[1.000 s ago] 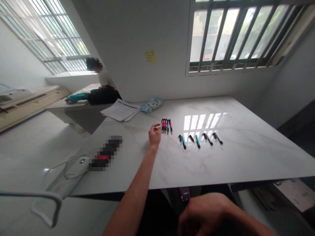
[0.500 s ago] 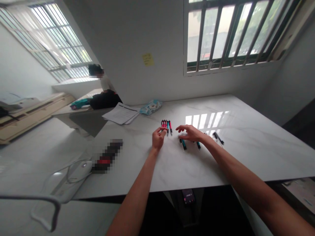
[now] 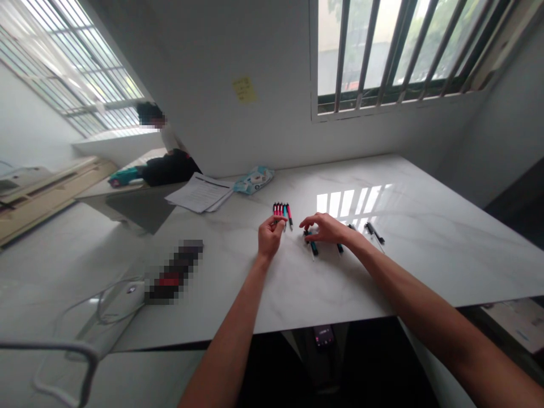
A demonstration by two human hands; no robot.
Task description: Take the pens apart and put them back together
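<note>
My left hand (image 3: 269,235) is closed in a pinch beside a row of several pens; whatever its fingertips hold is too small to make out. Red pens (image 3: 289,215) and a teal pen (image 3: 284,211) lie side by side just beyond that hand, partly covered by it. My right hand (image 3: 321,228) is curved over a teal and black pen part (image 3: 313,247), thumb and fingers apart around its far end; contact is hard to tell. Another dark pen part (image 3: 340,249) lies under the right wrist. Farther right rests a black pen part (image 3: 374,233) with a thin clear piece beside it.
Papers (image 3: 199,192) and a blue wipes packet (image 3: 254,180) lie at the table's back. To the left are a blurred dark object (image 3: 174,275) and a white device with a cable (image 3: 127,294). A phone (image 3: 323,335) is below the table edge. A person (image 3: 170,153) sits back left.
My right hand has lowered and its fingers have come around the far end of the teal pen part. My left hand stays pinched by the row. The whole view has shifted slightly.
</note>
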